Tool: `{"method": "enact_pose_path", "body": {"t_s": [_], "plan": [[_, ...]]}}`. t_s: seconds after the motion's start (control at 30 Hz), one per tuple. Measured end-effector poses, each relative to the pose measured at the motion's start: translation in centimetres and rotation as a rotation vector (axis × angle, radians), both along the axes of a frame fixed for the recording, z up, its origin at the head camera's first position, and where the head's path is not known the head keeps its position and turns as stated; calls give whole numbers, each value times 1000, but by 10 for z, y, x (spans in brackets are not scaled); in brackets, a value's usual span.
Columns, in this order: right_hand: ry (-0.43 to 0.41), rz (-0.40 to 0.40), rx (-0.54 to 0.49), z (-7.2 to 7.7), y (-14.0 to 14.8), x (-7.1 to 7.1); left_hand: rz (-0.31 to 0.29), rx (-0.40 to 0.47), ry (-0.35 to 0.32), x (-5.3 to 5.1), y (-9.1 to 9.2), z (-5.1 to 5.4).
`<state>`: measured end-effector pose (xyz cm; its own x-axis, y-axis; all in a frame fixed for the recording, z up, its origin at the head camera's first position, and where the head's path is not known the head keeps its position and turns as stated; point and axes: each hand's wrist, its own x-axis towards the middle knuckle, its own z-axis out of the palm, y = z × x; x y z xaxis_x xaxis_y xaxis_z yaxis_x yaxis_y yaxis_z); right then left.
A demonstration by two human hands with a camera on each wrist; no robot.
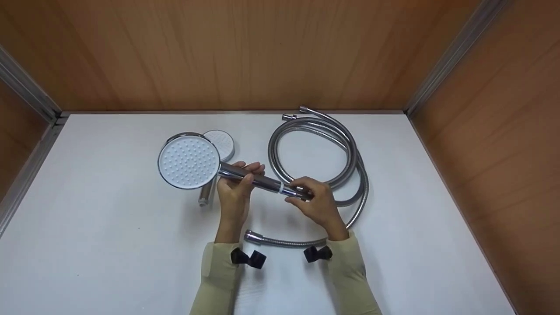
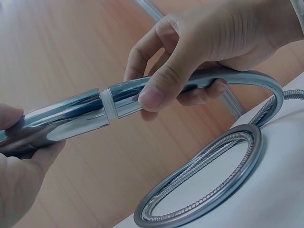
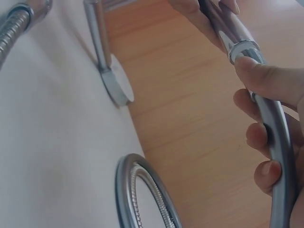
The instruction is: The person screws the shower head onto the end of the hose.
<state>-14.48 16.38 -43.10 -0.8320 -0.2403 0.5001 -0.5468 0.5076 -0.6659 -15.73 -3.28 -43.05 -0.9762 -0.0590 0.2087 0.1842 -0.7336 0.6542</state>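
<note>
My left hand (image 1: 233, 199) grips the chrome handle of a large round shower head (image 1: 189, 162), whose white nozzle face points up at the camera. At the handle's lower end shows a white threaded end (image 2: 109, 104). Against it, in line with the handle, sits the chrome nut (image 2: 124, 97) of a smooth grey hose (image 3: 276, 123). The nut is pinched between the thumb and fingers of my right hand (image 1: 319, 201), with other fingers curled round the hose. A narrow band of white is visible between handle and nut.
Behind the held one, a smaller shower head (image 1: 222, 142) lies on the white table (image 1: 109, 245). Coiled hoses lie to the right; a ribbed metal hose (image 1: 293, 243) runs toward the front, ending in a chrome nut (image 1: 253, 236). Wooden panels (image 1: 245, 57) enclose the table.
</note>
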Motion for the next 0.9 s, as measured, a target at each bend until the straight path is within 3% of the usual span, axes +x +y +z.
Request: {"method": "enact_pose_path", "body": {"t_s": [0.9], "plan": [[26, 23, -74, 2, 1, -1, 4, -29, 25, -1, 1, 0]]}}
